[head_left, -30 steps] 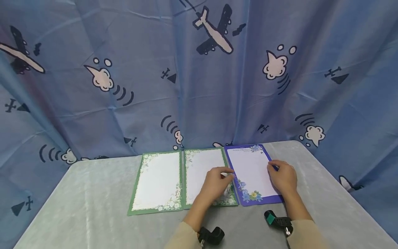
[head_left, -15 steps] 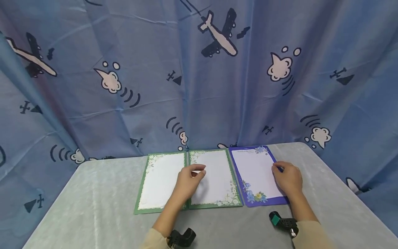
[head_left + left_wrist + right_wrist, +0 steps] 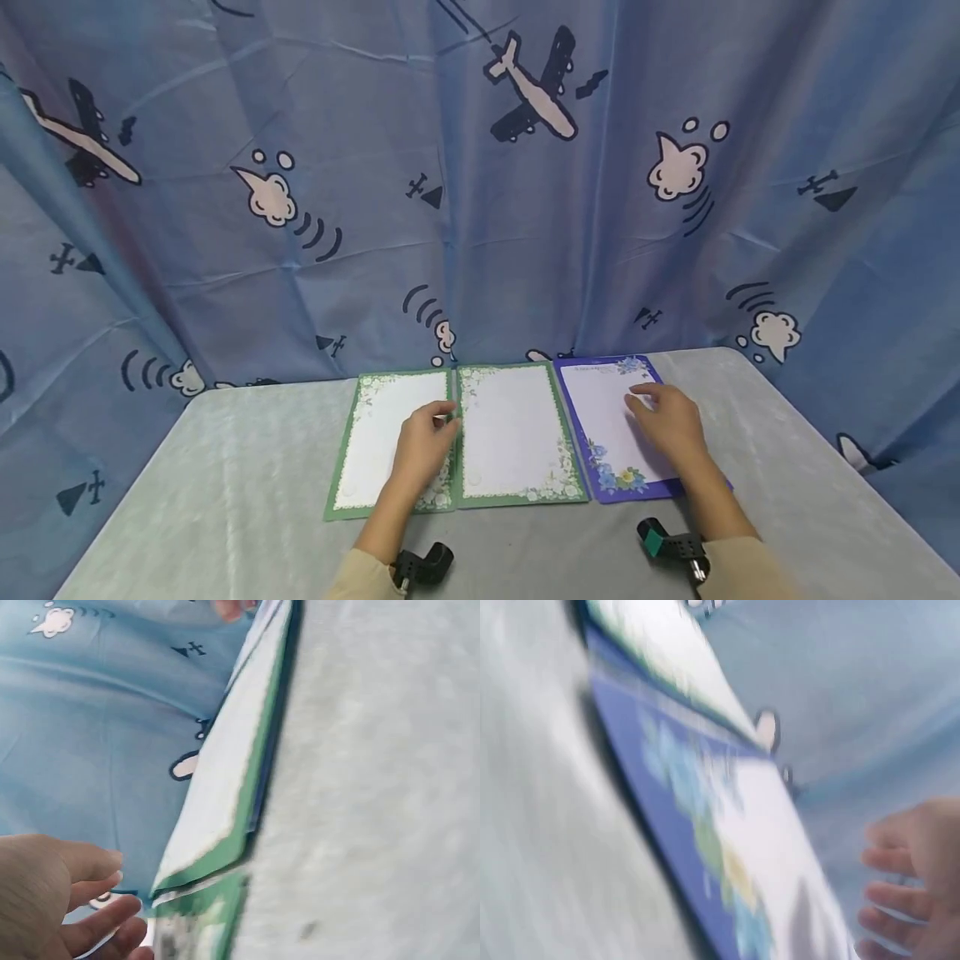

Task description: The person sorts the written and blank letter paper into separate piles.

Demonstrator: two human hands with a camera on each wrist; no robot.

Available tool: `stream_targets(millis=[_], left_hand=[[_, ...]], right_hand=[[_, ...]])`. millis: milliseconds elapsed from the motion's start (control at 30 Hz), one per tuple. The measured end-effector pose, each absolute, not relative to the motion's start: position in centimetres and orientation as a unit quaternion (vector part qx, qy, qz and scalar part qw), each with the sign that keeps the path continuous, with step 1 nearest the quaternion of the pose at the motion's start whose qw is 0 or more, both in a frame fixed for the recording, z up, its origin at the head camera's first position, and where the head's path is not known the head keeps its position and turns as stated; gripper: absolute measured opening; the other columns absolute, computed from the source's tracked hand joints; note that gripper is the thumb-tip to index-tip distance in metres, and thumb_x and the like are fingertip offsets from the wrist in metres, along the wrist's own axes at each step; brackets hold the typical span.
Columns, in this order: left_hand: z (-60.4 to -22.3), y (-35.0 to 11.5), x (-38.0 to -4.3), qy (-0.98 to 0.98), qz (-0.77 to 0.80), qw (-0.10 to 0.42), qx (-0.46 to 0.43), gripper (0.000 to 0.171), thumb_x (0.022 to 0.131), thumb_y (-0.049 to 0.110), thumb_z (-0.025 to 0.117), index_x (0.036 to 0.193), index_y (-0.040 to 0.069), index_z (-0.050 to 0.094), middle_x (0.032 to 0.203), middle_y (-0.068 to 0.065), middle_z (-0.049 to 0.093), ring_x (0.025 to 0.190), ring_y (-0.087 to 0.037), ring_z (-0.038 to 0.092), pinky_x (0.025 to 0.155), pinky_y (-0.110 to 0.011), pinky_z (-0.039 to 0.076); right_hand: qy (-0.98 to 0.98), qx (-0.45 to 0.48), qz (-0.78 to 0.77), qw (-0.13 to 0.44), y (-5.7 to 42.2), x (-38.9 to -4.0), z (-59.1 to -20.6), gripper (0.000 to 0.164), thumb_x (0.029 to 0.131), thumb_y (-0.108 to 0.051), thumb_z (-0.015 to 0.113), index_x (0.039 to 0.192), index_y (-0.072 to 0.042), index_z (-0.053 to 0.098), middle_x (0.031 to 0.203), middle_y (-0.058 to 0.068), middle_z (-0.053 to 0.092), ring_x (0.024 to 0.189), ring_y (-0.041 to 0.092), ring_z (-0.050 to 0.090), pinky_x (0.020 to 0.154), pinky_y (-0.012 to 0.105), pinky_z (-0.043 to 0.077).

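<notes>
Three flat floral-bordered writing pads lie side by side. The left green pad (image 3: pixel 375 433) is partly hidden under my left hand (image 3: pixel 422 446), whose loosely bent fingers hold nothing above its right side. Beside it lies the middle green pad (image 3: pixel 521 437), fully visible in the head view. My right hand (image 3: pixel 671 425) hovers over the right edge of the purple pad (image 3: pixel 600 425), thumb and fingers apart and nothing between them. Seen from the right wrist, that hand (image 3: pixel 907 885) has spread, slightly bent fingers. The left wrist view shows the left hand (image 3: pixel 82 900) similarly relaxed.
A pale grey cloth covers the table (image 3: pixel 247 492). Behind its far edge hangs a blue curtain (image 3: pixel 360 208) printed with planes and clouds. Each wrist carries a black camera mount, the left mount (image 3: pixel 423 567) and the right mount (image 3: pixel 671 546).
My left hand has moved left, from the middle pad's right edge to the left pad. The right hand has come off the purple pad's right edge and shifted slightly left over it.
</notes>
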State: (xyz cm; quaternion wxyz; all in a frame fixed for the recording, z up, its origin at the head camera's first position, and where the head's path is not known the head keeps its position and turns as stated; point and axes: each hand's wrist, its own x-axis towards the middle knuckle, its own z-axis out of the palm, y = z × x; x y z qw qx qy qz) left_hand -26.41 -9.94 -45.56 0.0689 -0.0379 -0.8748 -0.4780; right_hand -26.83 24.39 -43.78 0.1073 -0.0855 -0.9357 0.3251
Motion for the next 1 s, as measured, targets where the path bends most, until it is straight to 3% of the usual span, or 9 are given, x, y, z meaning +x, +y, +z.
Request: stream_targets(millis=[133,333,567,1000], left_hand=[[-46.1,-9.6,-26.3,-0.895,-0.437,0.083,-0.048,0.03,0.096,0.018,0.068,0.123,0.007,0.071,0.119,-0.013,0.073,0.11,-0.03,0.068,0.09,-0.046,0.057],[-46.4,-9.3,-26.4,-0.914,-0.387,0.109,-0.054,0.031,0.094,0.018,0.07,0.122,0.008,0.072,0.098,-0.01,0.073,0.083,-0.018,0.061,0.081,-0.042,0.055],[-46.8,-9.0,-26.4,-0.921,-0.362,0.129,-0.065,0.034,0.091,0.018,0.073,0.122,0.006,0.072,0.114,-0.015,0.074,0.104,-0.029,0.066,0.088,-0.045,0.056],[-47.7,-8.9,-26.5,-0.925,-0.337,0.155,-0.089,0.034,0.086,0.018,0.078,0.118,0.007,0.074,0.119,-0.01,0.074,0.108,-0.028,0.065,0.093,-0.045,0.054]], right_hand=[[-0.933,-0.018,0.345,0.097,22.3,-26.6,-43.2,0.039,0.1,-0.026,0.06,0.128,0.0,0.067,0.134,0.031,0.061,0.126,0.049,0.056,0.103,0.063,0.045],[-0.927,0.05,0.366,0.067,19.8,-26.3,-43.2,0.033,0.099,-0.023,0.063,0.125,-0.003,0.07,0.13,0.022,0.068,0.127,0.047,0.058,0.104,0.063,0.046],[-0.929,0.072,0.363,0.017,18.8,-25.9,-43.2,0.039,0.098,-0.027,0.064,0.128,-0.002,0.068,0.134,0.024,0.065,0.129,0.049,0.056,0.103,0.064,0.046],[-0.931,0.095,0.351,0.038,17.7,-26.2,-44.8,0.031,0.095,-0.022,0.069,0.119,-0.002,0.073,0.123,0.02,0.071,0.121,0.042,0.063,0.102,0.058,0.049]])
